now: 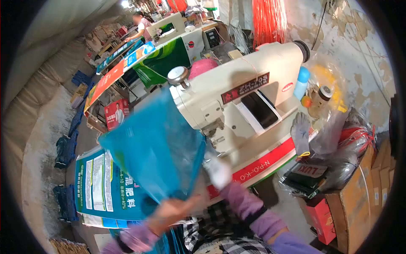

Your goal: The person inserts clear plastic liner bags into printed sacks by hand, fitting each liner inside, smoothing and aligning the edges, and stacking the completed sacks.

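Observation:
A blue plastic bag point(156, 144), blurred by motion, stands raised and tilted left of the white sewing machine point(249, 80). Its right edge is close to the machine's needle area. My left hand point(173, 211) is bare and smeared; its fingers close on the bag's lower edge. My right hand point(218, 171), in a white glove, is near the bag's right edge, just below the needle area. Blur hides whether its fingers grip the bag. Beneath and left of the raised bag lies a stack of printed blue fertilizer bags point(97, 182).
On the machine's right are a light-blue bottle point(302, 82), a jar point(322, 99) and a grey glove point(300, 133). Cardboard boxes point(353, 203) stand at the right. Red strands point(269, 21) hang behind. Another person point(143, 26) works at a far table.

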Tool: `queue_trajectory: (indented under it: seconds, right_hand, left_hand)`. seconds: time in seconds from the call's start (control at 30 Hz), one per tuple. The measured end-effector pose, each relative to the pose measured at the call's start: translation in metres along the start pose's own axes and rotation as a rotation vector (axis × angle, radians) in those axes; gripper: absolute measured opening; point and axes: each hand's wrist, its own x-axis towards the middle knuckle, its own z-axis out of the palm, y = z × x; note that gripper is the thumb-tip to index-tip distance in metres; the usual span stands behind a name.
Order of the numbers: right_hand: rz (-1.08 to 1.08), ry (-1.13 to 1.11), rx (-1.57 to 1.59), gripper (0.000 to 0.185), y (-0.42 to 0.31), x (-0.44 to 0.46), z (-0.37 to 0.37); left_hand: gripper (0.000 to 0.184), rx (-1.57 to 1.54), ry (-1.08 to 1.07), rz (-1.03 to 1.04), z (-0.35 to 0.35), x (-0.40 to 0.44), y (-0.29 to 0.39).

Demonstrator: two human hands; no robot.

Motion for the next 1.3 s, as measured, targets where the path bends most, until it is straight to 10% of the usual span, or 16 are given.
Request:
queue_trajectory:
  seconds: [0.1,0.33,0.4,0.43,0.57,0.63,0.7,0.77,0.87,0.97,1.03,1.17,1.3]
  right_hand:
    - [0.353,-0.006,0.315,0.042,-0.002,-0.06,0.029]
    - [0.603,-0.021,0.703,0.042,-0.02,-0.049,0.002]
    - [0.455,-0.011,0.844,0.043,-0.032,-0.038,0.01]
    - [0.313,0.001,0.658,0.042,-0.019,-0.039,0.018]
    - [0.511,0.08,0.727,0.041,-0.004,-0.05,0.018]
    - [0.664,0.091,0.782,0.039,-0.005,-0.056,0.024]
    - [0.312,0.052,0.904,0.04,0.003,-0.067,0.042]
    - [0.554,-0.109,0.623,0.059,0.011,-0.078,0.05]
    - [0.225,-0.029,0.167,0.052,0.027,-0.104,0.062]
    - [0.569,-0.291,-0.116,0.043,-0.009,-0.102,0.044]
    - [0.42,-0.24,0.151,0.039,-0.042,-0.102,0.016]
    - [0.764,-0.309,0.253,0.042,-0.103,-0.088,-0.038]
    - [0.473,-0.279,0.259,0.033,-0.078,-0.092,-0.041]
  left_hand:
    - [0.054,-0.759,0.112,-0.584,-0.016,0.043,0.058]
    - [0.072,-0.519,0.388,-0.357,0.003,0.045,0.014]
    - [0.073,-1.483,-0.302,-0.775,0.015,0.046,0.02]
    - [0.073,-1.485,-0.305,-0.769,0.017,0.048,0.02]
    - [0.045,-0.877,-0.515,-0.536,-0.01,0.074,0.01]
    - [0.034,-0.606,0.312,0.012,0.005,0.082,-0.002]
    - [0.036,-0.537,0.256,0.036,-0.003,0.108,-0.019]
    - [0.035,-0.338,-0.031,-0.194,0.017,0.129,-0.038]
    - [0.038,-0.161,-0.483,-0.502,0.018,0.138,-0.066]
    - [0.047,0.318,-0.262,-0.059,0.088,0.067,-0.088]
    - [0.047,0.756,-0.187,0.313,0.093,0.021,-0.063]
    - [0.046,1.105,-0.426,0.735,0.011,0.022,0.024]
    - [0.035,0.472,-0.322,0.115,0.0,0.017,0.039]
